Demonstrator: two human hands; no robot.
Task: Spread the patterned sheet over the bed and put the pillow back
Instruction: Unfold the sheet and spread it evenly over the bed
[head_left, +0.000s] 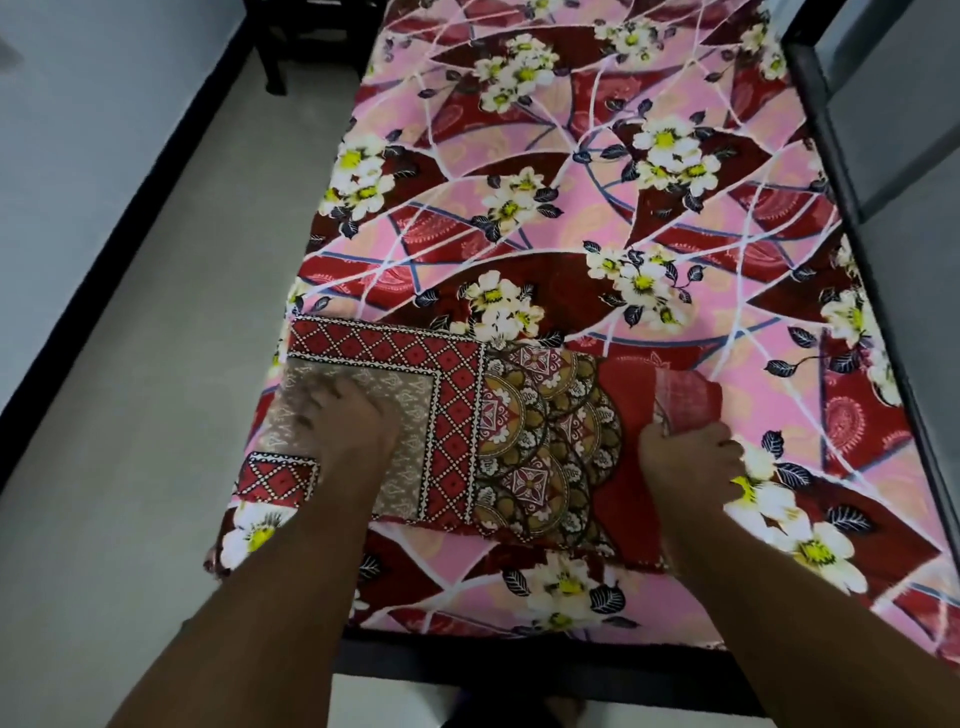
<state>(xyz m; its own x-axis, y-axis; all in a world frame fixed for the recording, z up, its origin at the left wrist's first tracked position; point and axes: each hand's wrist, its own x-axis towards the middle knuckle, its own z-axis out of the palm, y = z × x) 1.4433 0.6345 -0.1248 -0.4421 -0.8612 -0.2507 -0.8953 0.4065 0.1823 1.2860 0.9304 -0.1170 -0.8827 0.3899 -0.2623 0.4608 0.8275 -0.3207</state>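
A folded patterned sheet, red with diamond borders, a tan field and gold scallops, lies across the near end of the bed. The bed has a pink and dark red floral cover with white flowers. My left hand presses flat on the sheet's tan part, fingers spread and blurred. My right hand pinches a lifted red edge of the sheet at its right end. No pillow is in view.
A dark bed frame runs along the right side and the near end. Grey wall lies beyond it at right. Pale floor lies to the left, with a dark chair or table leg at the far left corner.
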